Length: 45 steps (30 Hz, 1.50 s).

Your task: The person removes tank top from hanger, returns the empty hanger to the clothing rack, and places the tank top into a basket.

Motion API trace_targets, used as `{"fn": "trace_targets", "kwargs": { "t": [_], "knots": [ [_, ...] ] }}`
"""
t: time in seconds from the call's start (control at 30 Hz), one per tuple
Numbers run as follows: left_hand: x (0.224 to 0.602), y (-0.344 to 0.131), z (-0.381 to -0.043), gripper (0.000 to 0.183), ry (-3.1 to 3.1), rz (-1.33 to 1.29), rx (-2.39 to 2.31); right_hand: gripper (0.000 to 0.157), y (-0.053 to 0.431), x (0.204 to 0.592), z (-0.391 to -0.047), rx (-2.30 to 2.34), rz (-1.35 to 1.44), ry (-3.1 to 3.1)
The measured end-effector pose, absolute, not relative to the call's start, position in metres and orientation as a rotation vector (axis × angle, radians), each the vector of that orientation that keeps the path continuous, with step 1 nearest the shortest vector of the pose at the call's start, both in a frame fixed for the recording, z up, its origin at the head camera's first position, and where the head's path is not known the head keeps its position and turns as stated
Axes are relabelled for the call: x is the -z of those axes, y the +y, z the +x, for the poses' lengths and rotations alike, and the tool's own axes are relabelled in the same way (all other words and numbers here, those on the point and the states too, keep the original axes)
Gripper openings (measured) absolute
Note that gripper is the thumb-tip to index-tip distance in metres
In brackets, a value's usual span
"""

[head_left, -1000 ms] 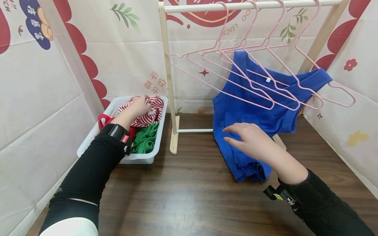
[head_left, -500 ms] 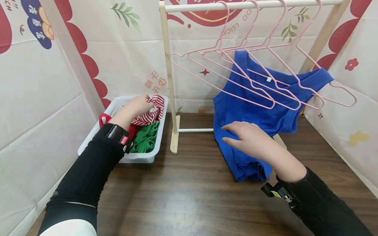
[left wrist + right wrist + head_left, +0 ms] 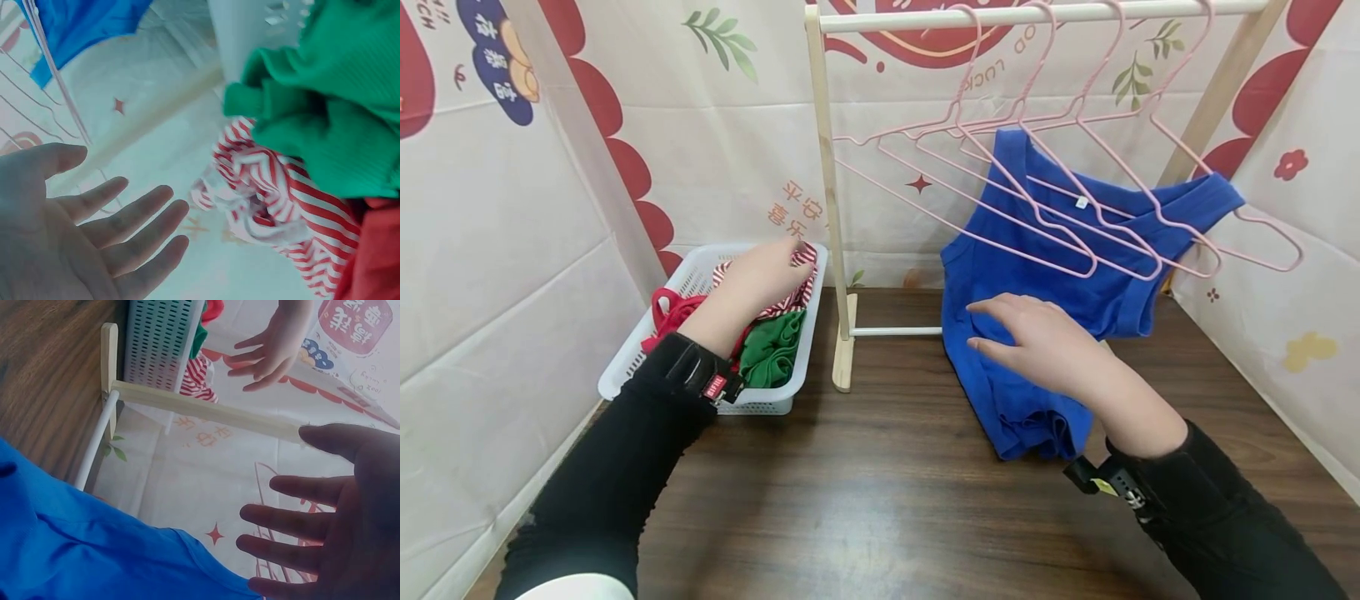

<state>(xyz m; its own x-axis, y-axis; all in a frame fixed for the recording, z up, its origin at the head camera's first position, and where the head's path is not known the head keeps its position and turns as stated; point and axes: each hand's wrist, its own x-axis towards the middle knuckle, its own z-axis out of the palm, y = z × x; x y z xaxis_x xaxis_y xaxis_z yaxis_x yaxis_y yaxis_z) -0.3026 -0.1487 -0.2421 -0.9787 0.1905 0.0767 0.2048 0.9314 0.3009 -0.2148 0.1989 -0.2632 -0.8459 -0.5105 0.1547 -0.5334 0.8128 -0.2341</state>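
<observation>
A person's left hand [image 3: 756, 287] is hovering over a white basket [image 3: 767, 407] at the left of a wooden table [image 3: 850, 500], its fingers extending loosely and gripping nothing. Below it, a red-and-white striped cloth [image 3: 312, 215] is lying bunched in the basket's far part; the left wrist view is showing a gap between fingertips and fabric. Green cloth [image 3: 771, 354] is sitting at the near right of the same basket, and red cloth [image 3: 673, 312] is spilling toward its left rim.

The striped piece is looking thin, limp and light, likely giving way under any touch rather than slipping or breaking. Its loose folds are probably offering the best pinch along the raised, gathered part, away from the green and red cloth, which may be snagging on it underneath.

At right, the right hand [image 3: 1045, 346] is spreading its fingers in front of a blue tank top [image 3: 1000, 271], holding nothing. That garment is hanging aslant among pink hangers [image 3: 1084, 276] on a rack [image 3: 880, 22], and is appearing soft but thicker, with its shoulder straps likely serving as the surest grip.
</observation>
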Motion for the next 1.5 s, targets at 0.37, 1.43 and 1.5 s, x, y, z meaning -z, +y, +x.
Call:
{"fn": "trace_targets", "kwargs": {
  "t": [0.37,1.43,1.5],
  "knots": [
    [0.229,-0.117,-0.278,0.043,-2.922,-0.462,0.425,0.058,0.210,0.250,-0.212,-0.433,0.866,-2.841],
    [0.247,-0.101,-0.261,0.034,-2.674,-0.766,0.180,0.044,0.299,0.223,-0.207,-0.466,0.534,-2.508],
    [0.251,-0.099,-0.261,0.031,-2.632,-0.756,0.193,0.043,0.303,0.223,-0.208,-0.516,0.489,-2.470]
  ]
}}
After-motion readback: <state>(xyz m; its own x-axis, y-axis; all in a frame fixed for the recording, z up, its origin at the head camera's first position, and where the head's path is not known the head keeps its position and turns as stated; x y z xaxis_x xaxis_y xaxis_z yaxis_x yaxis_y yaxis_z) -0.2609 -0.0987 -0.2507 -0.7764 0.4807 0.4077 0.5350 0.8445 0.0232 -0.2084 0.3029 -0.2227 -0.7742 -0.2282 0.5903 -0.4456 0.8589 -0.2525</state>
